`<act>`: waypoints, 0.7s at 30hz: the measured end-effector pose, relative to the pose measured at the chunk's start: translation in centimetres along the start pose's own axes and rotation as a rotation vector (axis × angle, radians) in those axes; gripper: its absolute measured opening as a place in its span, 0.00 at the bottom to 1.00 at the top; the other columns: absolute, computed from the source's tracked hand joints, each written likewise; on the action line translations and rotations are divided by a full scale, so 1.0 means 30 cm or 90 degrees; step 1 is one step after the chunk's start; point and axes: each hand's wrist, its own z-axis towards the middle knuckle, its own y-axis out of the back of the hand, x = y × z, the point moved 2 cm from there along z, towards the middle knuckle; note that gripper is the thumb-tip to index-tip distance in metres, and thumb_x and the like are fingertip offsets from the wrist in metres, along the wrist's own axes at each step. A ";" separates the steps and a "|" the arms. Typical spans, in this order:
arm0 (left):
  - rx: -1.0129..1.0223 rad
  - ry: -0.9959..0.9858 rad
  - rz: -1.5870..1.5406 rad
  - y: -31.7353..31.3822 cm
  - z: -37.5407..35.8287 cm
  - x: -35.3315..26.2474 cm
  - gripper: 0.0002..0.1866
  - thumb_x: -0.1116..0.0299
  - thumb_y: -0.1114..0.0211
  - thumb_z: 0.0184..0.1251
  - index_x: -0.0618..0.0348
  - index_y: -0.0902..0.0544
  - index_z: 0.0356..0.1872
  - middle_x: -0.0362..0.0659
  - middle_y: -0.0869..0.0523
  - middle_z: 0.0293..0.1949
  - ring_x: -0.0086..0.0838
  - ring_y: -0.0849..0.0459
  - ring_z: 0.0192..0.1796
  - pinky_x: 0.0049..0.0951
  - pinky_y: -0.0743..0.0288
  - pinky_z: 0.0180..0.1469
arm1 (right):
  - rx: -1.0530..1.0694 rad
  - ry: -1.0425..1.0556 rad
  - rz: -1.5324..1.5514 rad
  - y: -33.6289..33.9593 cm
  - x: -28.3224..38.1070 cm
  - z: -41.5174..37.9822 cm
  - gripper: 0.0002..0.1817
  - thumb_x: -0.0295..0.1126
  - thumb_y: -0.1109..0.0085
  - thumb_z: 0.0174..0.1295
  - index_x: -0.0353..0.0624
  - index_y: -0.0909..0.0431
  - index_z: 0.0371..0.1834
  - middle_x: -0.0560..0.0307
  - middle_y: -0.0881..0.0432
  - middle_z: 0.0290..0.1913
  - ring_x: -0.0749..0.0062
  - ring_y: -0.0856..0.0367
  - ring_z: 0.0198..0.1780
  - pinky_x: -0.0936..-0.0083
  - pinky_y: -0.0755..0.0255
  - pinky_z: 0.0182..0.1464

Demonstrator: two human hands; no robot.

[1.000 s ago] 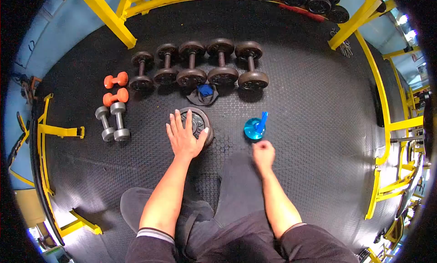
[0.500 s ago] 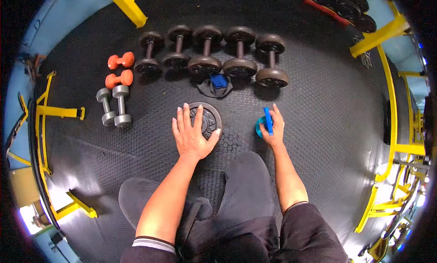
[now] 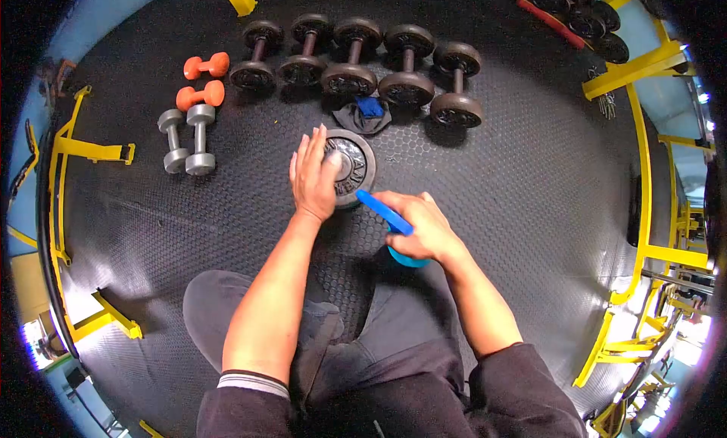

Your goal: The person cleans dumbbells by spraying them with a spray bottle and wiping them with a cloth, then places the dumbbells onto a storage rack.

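A round black weight plate (image 3: 365, 165) with raised lettering lies in front of me, its left part covered by my left hand (image 3: 312, 182). That hand's fingers are stretched out along the plate's left side, with the thumb blurred over its face. My right hand (image 3: 424, 224) is wrapped around a spray bottle with a blue trigger head (image 3: 385, 212) and a teal body (image 3: 407, 258). The bottle's nozzle end points toward the plate's lower right edge. Just beyond the plate sits a crumpled dark cloth (image 3: 350, 120) with a blue piece (image 3: 369, 107) on it.
Several dark dumbbells (image 3: 354, 53) stand in a row beyond the cloth. To the left lie two orange dumbbells (image 3: 201, 96) and two grey ones (image 3: 201, 139). Yellow equipment frames (image 3: 644, 188) border the textured black floor (image 3: 530, 211) on both sides.
My right hand has brought the spray bottle left, close to the plate, and turned its head toward it. My left hand has gone from spread across the plate to its left side.
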 end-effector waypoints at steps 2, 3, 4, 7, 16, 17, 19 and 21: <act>-0.025 -0.070 -0.097 -0.011 0.012 0.064 0.25 0.58 0.54 0.72 0.54 0.32 0.67 0.48 0.31 0.68 0.45 0.38 0.71 0.47 0.52 0.71 | 0.028 -0.050 -0.036 0.006 0.016 0.022 0.30 0.32 0.41 0.38 0.50 0.26 0.54 0.53 0.18 0.49 0.54 0.22 0.53 0.43 0.40 0.60; -0.036 -0.105 -0.153 -0.007 0.021 0.068 0.23 0.60 0.55 0.73 0.55 0.30 0.66 0.48 0.30 0.67 0.46 0.37 0.71 0.47 0.51 0.71 | 0.058 -0.097 -0.068 0.006 0.022 0.029 0.29 0.31 0.41 0.39 0.50 0.26 0.52 0.53 0.19 0.49 0.54 0.22 0.54 0.40 0.42 0.62; -0.032 0.000 -0.266 -0.014 0.027 0.082 0.22 0.61 0.56 0.74 0.52 0.28 0.64 0.47 0.29 0.66 0.46 0.37 0.70 0.46 0.51 0.70 | 0.064 -0.097 -0.099 0.005 0.036 0.033 0.24 0.30 0.42 0.40 0.49 0.26 0.47 0.53 0.18 0.48 0.53 0.22 0.54 0.38 0.44 0.63; -0.005 -0.053 -0.090 -0.005 0.019 0.061 0.22 0.59 0.56 0.74 0.49 0.27 0.64 0.47 0.29 0.66 0.45 0.37 0.71 0.47 0.51 0.71 | 0.052 -0.059 -0.151 0.005 0.045 0.035 0.21 0.30 0.41 0.40 0.48 0.25 0.43 0.52 0.18 0.44 0.53 0.21 0.53 0.38 0.44 0.64; 0.027 0.033 0.059 0.000 0.006 -0.054 0.29 0.47 0.47 0.65 0.44 0.29 0.66 0.47 0.35 0.70 0.43 0.44 0.74 0.45 0.58 0.73 | 0.005 -0.091 -0.190 0.076 -0.076 -0.001 0.23 0.31 0.39 0.38 0.47 0.25 0.43 0.50 0.18 0.42 0.53 0.20 0.48 0.59 0.34 0.49; 0.021 0.009 0.149 -0.002 0.001 -0.068 0.30 0.48 0.45 0.63 0.44 0.30 0.66 0.47 0.35 0.70 0.43 0.43 0.73 0.44 0.57 0.73 | -0.017 -0.088 -0.172 0.076 -0.092 -0.001 0.25 0.32 0.38 0.38 0.47 0.25 0.46 0.49 0.18 0.43 0.52 0.20 0.48 0.59 0.34 0.50; 0.033 -0.002 0.222 -0.010 -0.007 -0.094 0.34 0.45 0.43 0.61 0.42 0.33 0.68 0.48 0.38 0.71 0.43 0.44 0.73 0.46 0.57 0.73 | -0.098 -0.017 -0.099 0.064 -0.158 0.000 0.28 0.31 0.38 0.38 0.46 0.26 0.50 0.48 0.19 0.45 0.51 0.21 0.48 0.58 0.33 0.51; 0.024 0.016 0.229 -0.011 -0.001 -0.102 0.37 0.43 0.42 0.58 0.42 0.35 0.69 0.48 0.39 0.71 0.44 0.44 0.73 0.47 0.57 0.72 | -0.179 0.062 -0.029 0.047 -0.235 0.014 0.31 0.31 0.37 0.38 0.46 0.26 0.53 0.48 0.19 0.47 0.51 0.21 0.48 0.58 0.32 0.51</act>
